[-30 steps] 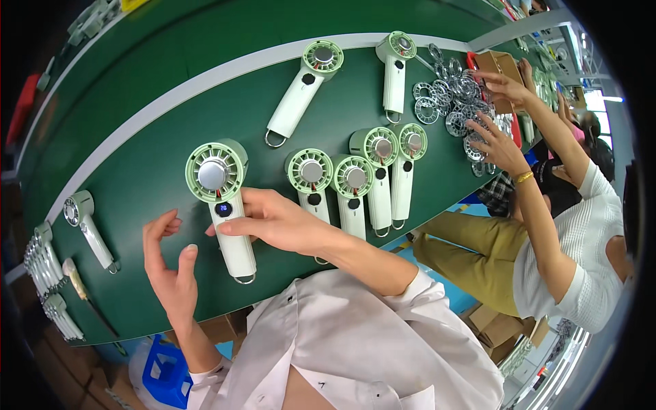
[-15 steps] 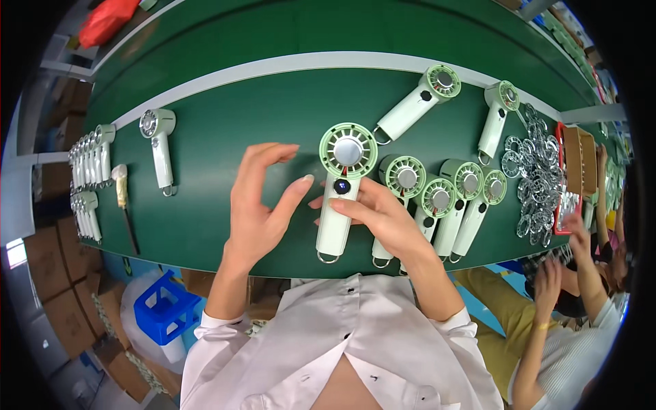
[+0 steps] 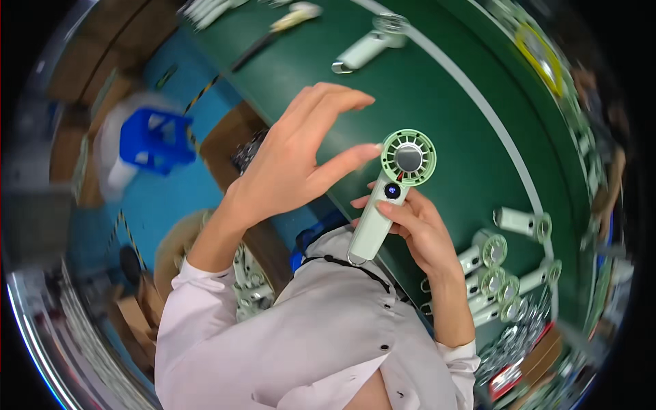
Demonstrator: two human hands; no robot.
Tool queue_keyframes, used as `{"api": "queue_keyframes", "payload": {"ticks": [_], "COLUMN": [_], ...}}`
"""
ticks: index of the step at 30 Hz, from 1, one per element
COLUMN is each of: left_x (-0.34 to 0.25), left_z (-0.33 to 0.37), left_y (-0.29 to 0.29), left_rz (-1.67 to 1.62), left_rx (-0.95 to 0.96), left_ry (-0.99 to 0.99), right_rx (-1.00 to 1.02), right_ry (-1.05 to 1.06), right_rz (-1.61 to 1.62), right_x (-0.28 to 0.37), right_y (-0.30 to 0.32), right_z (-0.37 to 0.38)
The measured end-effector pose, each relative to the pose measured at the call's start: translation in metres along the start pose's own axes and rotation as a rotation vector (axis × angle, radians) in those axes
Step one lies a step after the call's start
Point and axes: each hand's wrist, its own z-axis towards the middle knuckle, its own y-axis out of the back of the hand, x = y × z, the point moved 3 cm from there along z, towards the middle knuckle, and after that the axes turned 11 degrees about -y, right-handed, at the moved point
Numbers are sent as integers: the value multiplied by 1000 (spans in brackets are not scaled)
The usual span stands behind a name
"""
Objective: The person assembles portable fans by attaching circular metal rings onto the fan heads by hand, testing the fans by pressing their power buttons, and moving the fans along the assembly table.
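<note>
A pale green handheld fan (image 3: 372, 225) is gripped round its handle by my right hand (image 3: 427, 232), the thumb lying just under its small lit round display. The fan's round head shows a ring of slots about a silver disc, and a metal loop hangs from the handle's lower end. My left hand (image 3: 301, 154) hovers on the fan head's left side with fingers spread and nothing in them. Its thumb tip comes up to the head's rim; whether it touches I cannot tell.
Several like fans (image 3: 492, 280) lie on the green table (image 3: 465, 130) at the right, beside a pile of clear rings (image 3: 512, 342). Another fan (image 3: 369, 48) and a brush-like tool (image 3: 273, 31) lie at the far side. A blue plastic stool (image 3: 157, 140) stands on the floor at left.
The whole view has swung round, so the table now runs slantwise toward the lower right. My right hand still holds the fan, and my left hand stays spread beside it.
</note>
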Motion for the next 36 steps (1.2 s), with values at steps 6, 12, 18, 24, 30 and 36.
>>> {"api": "queue_keyframes", "payload": {"ticks": [6, 12, 18, 24, 30, 36], "left_x": [38, 48, 38, 27, 21, 4], "left_z": [-81, -151, -197, -256, -398, -601], "left_y": [52, 55, 28, 14, 33, 38], "left_rz": [104, 76, 127, 243, 461, 910], "left_rx": [-192, -308, -282, -290, -729, -1090], "left_ry": [376, 633, 679, 1024, 1482, 1732], "right_rx": [174, 316, 415, 483, 408, 313], "right_ry": [-265, -440, -532, -620, -386, -270], "right_rz": [-150, -321, -538, -660, -993, -1052], "right_x": [6, -11, -52, -86, -87, -66], "right_y": [-49, -89, -103, -132, -135, -116], "right_z": [73, 133, 156, 173, 186, 197]}}
